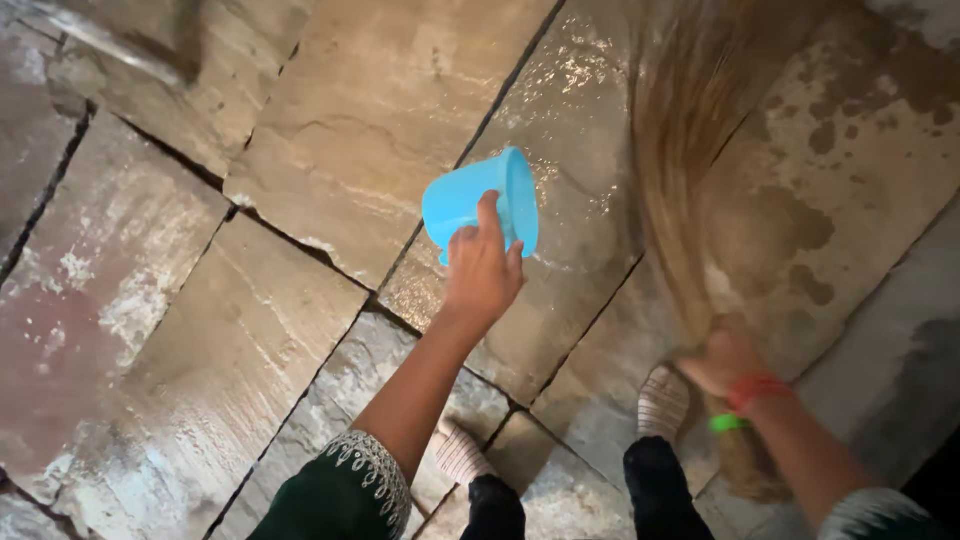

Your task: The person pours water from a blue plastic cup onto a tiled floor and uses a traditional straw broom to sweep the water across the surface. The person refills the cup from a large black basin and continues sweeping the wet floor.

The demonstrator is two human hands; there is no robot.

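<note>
The left hand (482,270) is closed around a light blue plastic mug (482,200), fingers wrapped over its handle side, thumb up along the wall. The mug is a smooth, slightly tapered cylinder, tipped over so its open mouth faces away toward the wet floor, held above the joint between two slabs.

The right hand (722,362) grips the bound neck of a grass broom (690,170) — a long fan of pale straw-coloured fibres, blurred, spreading up and away across the stone. A red band and a green bangle sit at that wrist. The broom's thicker handle end shows below the hand, beside the right foot.

The stone floor (330,120) is made of large irregular slabs, rough and flaky on the surface, brown to grey, with dark recessed joints. Between mug and broom the stone glistens with water; to the right it is blotched with dark damp patches.

Two feet in ribbed white socks (662,402) stand on the slabs below the hands. The left sleeve (345,490) is dark green with a pale embroidered cuff.
</note>
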